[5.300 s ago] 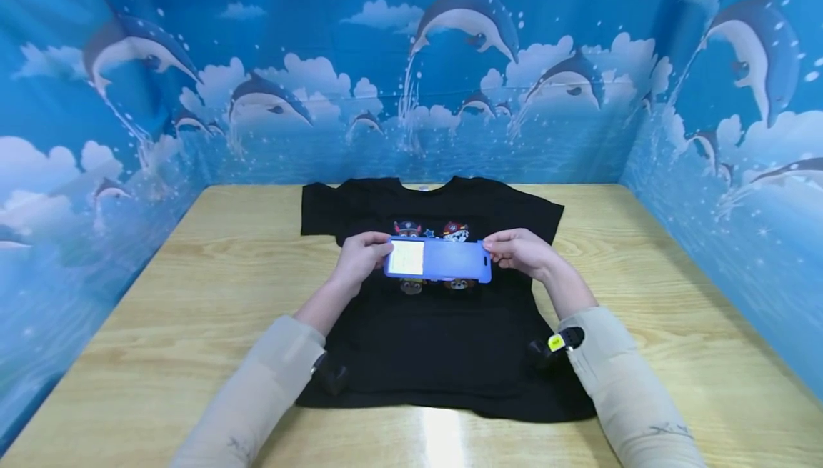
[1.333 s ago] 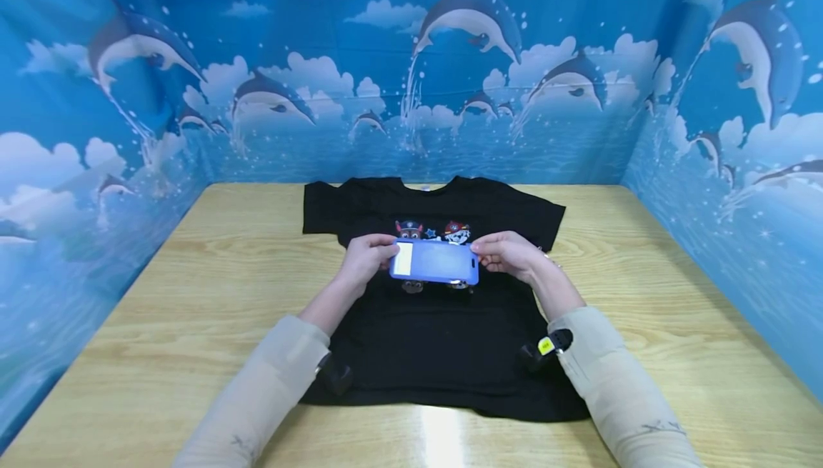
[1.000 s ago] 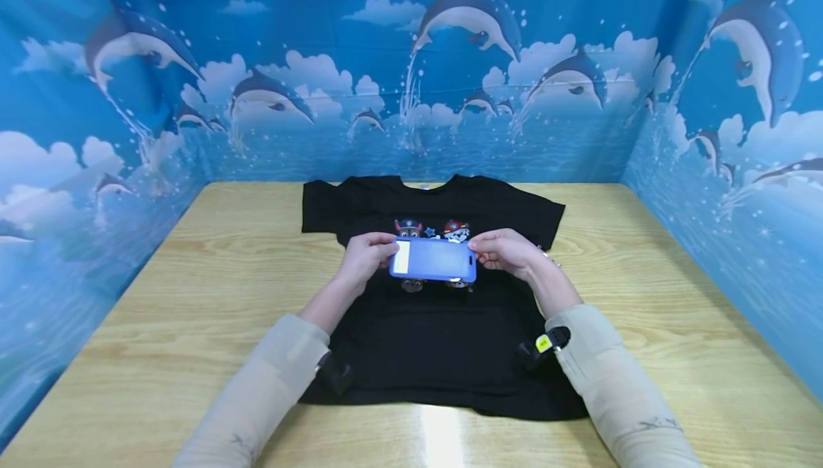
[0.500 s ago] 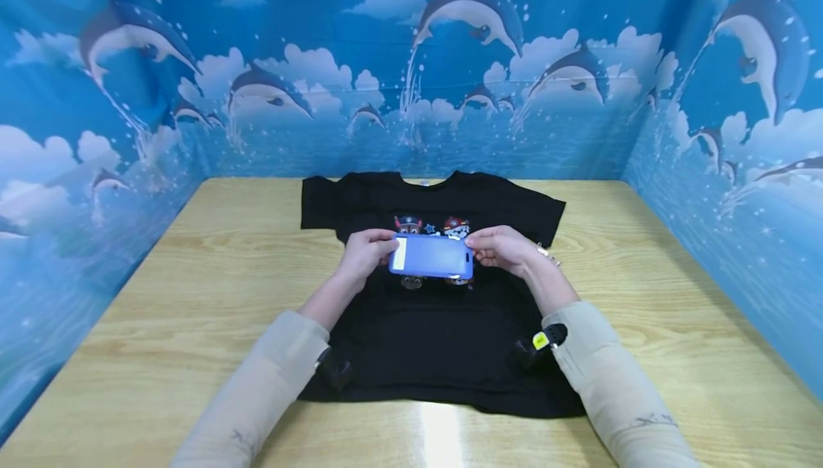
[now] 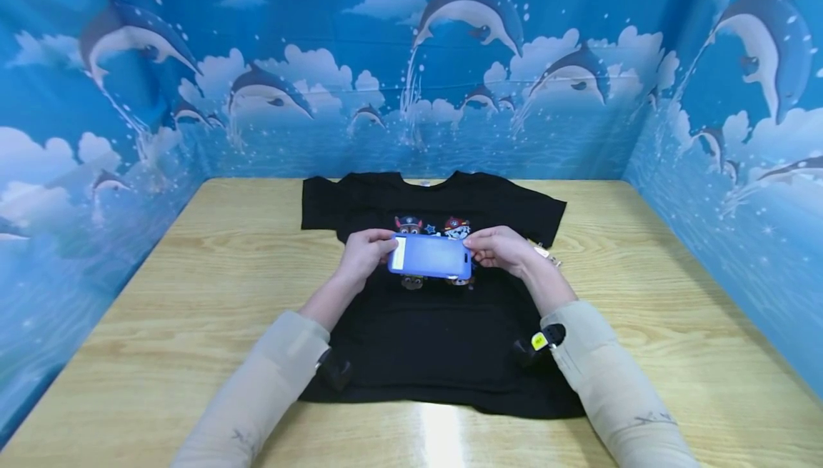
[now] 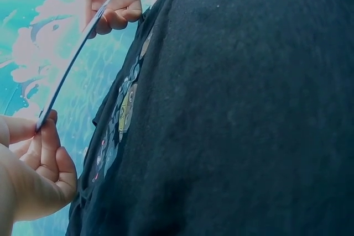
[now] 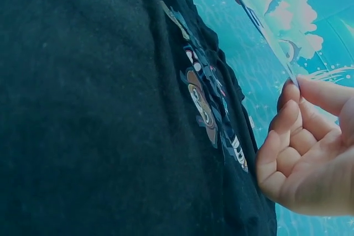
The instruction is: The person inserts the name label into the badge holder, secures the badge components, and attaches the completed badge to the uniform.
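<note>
Above the printed chest of a black T-shirt (image 5: pixel 444 339), both hands hold a thin, flat blue card-like holder (image 5: pixel 434 257) level. A narrow pale panel (image 5: pixel 400 253) shows at its left end, with a small dark slot near the right end. My left hand (image 5: pixel 362 257) pinches the left end between thumb and fingers. At the upper right corner, my right hand (image 5: pixel 504 250) pinches it the same way, other fingers curled below. Edge-on in the left wrist view, the holder (image 6: pixel 69 64) looks very thin and slightly bowed.
The T-shirt lies spread on a wooden table (image 5: pixel 225 296), with cartoon dog faces (image 5: pixel 457 227) on its chest. Partly behind the right wrist lies a small white object (image 5: pixel 545 252). Dolphin-print curtains (image 5: pixel 411 82) enclose the back and sides.
Over several seconds the right hand has moved left, and the blue holder has become shorter with much less of its pale panel showing. The left hand has stayed almost in place.
</note>
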A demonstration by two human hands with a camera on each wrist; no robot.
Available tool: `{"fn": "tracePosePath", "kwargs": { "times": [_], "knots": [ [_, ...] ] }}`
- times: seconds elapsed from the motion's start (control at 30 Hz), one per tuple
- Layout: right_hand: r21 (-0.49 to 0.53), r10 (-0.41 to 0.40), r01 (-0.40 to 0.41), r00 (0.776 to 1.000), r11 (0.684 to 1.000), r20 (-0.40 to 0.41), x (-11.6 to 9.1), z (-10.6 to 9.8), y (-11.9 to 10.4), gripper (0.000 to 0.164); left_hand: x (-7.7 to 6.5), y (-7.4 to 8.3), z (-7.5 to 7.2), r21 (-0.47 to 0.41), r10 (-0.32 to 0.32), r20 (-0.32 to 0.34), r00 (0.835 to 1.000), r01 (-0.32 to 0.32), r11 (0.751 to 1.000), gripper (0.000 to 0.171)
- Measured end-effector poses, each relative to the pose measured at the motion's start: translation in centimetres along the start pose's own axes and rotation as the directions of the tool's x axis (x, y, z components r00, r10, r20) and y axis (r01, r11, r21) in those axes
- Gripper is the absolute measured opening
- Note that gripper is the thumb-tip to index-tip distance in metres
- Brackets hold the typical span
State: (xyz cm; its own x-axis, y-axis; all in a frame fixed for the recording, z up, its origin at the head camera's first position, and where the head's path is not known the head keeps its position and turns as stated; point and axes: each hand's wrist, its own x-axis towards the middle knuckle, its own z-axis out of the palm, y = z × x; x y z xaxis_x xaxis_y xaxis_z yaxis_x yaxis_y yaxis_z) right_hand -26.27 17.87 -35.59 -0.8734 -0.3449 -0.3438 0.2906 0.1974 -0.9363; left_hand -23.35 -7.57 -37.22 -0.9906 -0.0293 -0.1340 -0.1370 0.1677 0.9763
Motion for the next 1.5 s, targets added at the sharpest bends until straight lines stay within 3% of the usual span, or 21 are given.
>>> {"fn": "tracePosePath", "kwargs": {
  "times": [0.37,0.7,0.93,1.5],
  "knots": [
    [-0.095,-0.003,-0.003,0.998,0.995,-0.064,-0.4,0.4,-0.2,0.006,0.0,0.1,0.3,0.022,-0.008,-0.009,1.0,0.009,1.0,0.027],
    [-0.12,-0.063,0.051,0.993,0.991,-0.104,-0.5,0.7,-0.4,0.014,-0.4,-0.1,0.6,0.028,0.018,-0.015,1.0,-0.018,0.999,0.027],
    [-0.113,-0.043,0.027,0.988,0.993,-0.147,-0.4,0.9,-0.5,0.015,-0.4,0.1,0.7,0.03,0.021,-0.008,1.0,-0.021,0.999,0.025],
    [-0.103,0.012,-0.027,0.99,0.994,-0.144,-0.1,1.2,-0.3,0.011,-0.2,0.4,1.0,0.046,0.006,-0.013,1.0,-0.005,0.999,0.022]
  ]
}}
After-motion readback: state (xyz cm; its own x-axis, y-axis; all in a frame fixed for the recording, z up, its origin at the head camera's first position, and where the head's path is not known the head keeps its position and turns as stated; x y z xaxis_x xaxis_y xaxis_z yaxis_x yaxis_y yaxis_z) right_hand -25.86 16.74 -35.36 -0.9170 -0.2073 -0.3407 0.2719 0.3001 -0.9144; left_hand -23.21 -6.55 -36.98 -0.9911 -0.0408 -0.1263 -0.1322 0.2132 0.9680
